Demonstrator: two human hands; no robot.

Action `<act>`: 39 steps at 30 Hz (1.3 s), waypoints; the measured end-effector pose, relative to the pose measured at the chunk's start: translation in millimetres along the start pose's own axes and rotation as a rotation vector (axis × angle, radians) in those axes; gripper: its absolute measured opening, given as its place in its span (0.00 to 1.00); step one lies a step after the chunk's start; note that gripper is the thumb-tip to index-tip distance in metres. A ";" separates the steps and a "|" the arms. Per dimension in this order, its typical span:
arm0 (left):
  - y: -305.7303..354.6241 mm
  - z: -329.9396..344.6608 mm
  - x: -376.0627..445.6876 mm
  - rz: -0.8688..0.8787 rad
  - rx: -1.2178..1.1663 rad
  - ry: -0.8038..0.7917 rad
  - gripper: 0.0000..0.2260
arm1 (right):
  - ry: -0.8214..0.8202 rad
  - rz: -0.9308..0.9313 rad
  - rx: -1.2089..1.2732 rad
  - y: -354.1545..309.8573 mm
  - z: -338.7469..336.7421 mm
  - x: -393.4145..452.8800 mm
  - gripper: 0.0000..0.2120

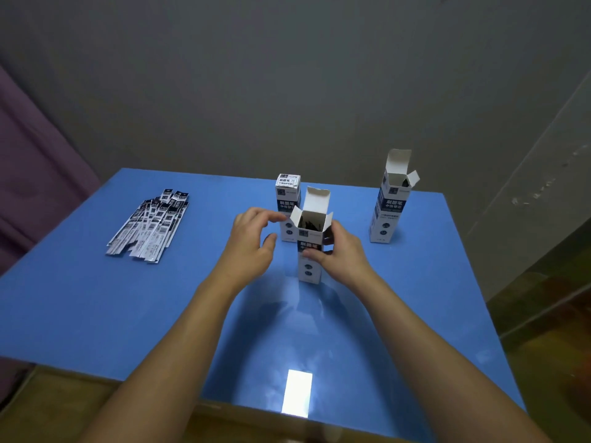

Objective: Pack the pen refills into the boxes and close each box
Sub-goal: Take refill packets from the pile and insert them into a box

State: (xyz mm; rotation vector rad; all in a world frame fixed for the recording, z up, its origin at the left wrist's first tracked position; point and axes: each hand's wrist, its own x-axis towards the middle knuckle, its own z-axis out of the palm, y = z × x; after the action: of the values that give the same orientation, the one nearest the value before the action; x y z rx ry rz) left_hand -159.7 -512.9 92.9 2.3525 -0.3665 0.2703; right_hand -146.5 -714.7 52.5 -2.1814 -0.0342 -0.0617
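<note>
A tall white and dark blue refill box stands upright at the middle of the blue table, its top flaps open and dark refills showing inside. My right hand grips its right side, thumb across the front. My left hand hovers just left of the box with fingers loosely curved, holding nothing. Behind it stands a closed box. A third box stands open at the right. A fanned pile of packaged pen refills lies at the left.
The table's far edge meets a grey wall. A purple cloth hangs beyond the left edge. A bright light reflection lies near the front edge. Wooden floor shows at the right and below.
</note>
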 end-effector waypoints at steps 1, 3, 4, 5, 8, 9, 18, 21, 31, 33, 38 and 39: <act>-5.8 -0.1 -1.5 -0.018 0.018 -0.017 0.16 | -0.013 0.007 -0.011 -0.8 -0.4 2.9 0.25; -15.0 -1.0 -5.0 -0.059 0.047 -0.032 0.16 | -0.042 0.019 -0.030 -1.6 -1.0 6.5 0.24; -18.1 -1.4 -7.1 -0.081 0.054 -0.030 0.16 | -0.059 0.028 -0.045 -1.2 -1.5 7.6 0.25; -20.3 -1.7 -9.5 -0.101 0.056 -0.025 0.16 | -0.079 0.038 -0.068 -0.7 -1.9 8.2 0.25; -25.5 -1.3 -18.2 -0.157 0.064 -0.008 0.16 | -0.150 0.093 -0.168 4.4 -2.2 7.2 0.28; -27.4 -1.0 -21.4 -0.174 0.066 -0.004 0.16 | -0.170 0.123 -0.210 5.5 -2.6 5.7 0.29; -45.1 -13.5 -60.6 -0.247 0.111 0.095 0.14 | -0.394 0.314 -0.654 8.3 9.6 -53.7 0.06; -55.2 -29.3 -83.0 -0.312 0.119 0.111 0.14 | -0.411 0.196 -0.569 -6.3 35.6 -73.9 0.04; -103.5 -132.5 -168.4 -0.505 0.283 0.197 0.14 | -0.369 -0.195 -0.522 -112.0 132.2 -68.6 0.24; -113.9 -152.7 -187.1 -0.528 0.292 0.204 0.15 | -0.383 -0.217 -0.529 -132.2 154.5 -72.0 0.24; -140.8 -192.2 -225.8 -0.551 0.276 0.232 0.15 | -0.414 -0.252 -0.514 -171.6 210.1 -86.8 0.23; -145.9 -199.3 -232.4 -0.552 0.276 0.232 0.15 | -0.420 -0.263 -0.510 -178.9 222.1 -90.4 0.23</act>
State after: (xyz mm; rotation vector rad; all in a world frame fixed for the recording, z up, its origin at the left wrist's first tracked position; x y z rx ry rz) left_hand -345.9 -230.1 73.4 2.5423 0.4555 0.3350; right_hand -238.2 -430.3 66.3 -2.6475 -0.6017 0.2673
